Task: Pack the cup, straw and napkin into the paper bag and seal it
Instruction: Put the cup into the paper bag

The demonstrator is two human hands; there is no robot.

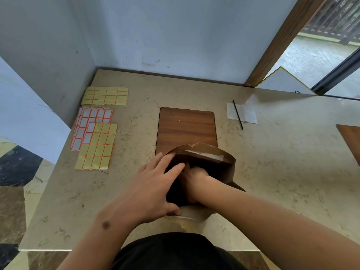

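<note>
On marble counter (272, 172), corner walls (175, 36).

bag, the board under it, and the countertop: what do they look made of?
Bag: brown kraft paper, matte; it creases and has a ragged torn rim. Board: looks like wood or wood-look laminate, dark brown with straight grain and a smooth, slightly glossy face; which one can't be told. Countertop: seems polished stone, marble or an imitation; beige, mottled with veins, soft sheen.
</note>
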